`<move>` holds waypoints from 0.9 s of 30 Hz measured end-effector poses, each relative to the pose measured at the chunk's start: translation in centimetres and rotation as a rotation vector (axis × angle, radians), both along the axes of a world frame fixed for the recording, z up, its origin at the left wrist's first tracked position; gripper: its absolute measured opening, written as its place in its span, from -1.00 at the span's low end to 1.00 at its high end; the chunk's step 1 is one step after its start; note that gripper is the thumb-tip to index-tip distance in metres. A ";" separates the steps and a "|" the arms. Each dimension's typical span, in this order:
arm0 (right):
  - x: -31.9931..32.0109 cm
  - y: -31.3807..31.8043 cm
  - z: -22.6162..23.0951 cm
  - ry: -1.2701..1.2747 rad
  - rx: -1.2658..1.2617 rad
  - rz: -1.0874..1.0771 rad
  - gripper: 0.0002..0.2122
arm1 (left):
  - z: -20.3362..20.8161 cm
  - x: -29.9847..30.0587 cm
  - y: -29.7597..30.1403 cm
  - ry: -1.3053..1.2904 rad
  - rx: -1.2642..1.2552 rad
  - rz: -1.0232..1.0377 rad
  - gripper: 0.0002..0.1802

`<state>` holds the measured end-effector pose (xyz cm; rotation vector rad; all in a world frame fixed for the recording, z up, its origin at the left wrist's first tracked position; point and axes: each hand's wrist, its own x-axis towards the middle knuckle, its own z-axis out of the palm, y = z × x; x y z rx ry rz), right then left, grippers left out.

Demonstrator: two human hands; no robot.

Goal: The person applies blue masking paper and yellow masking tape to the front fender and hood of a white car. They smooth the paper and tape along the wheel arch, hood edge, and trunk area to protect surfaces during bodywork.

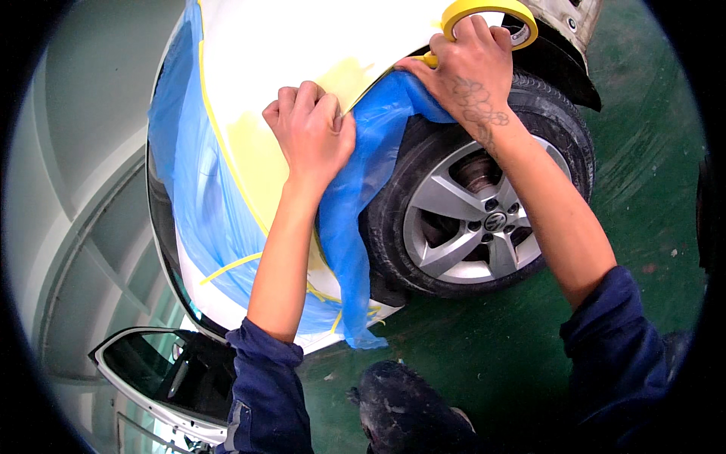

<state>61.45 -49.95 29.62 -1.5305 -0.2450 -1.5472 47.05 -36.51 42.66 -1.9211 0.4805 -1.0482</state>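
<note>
My right hand (475, 72) is closed on a roll of yellow masking tape (533, 26), its thumb stretched toward the wheel-arch edge. A short yellow strip shows beside that thumb. My left hand (314, 136) rests on the pale fender (348, 76) by the same edge, fingers curled; what is under its fingertips is hidden. Blue plastic masking film (378, 144) hangs from the arch between my hands, draping down beside the tire (397, 204) and partly over its top.
A silver alloy wheel (442, 197) sits under the arch. More blue film (200, 204), edged with yellow tape, covers the car's other side. An open car door (162, 371) stands at lower left. My knee (401, 405) is above the green floor (643, 189).
</note>
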 end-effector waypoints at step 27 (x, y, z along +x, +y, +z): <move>4.5 -4.7 -3.6 0.230 -0.028 -0.162 -0.55 | 0.3 4.1 -3.4 0.045 -0.011 -0.049 -0.70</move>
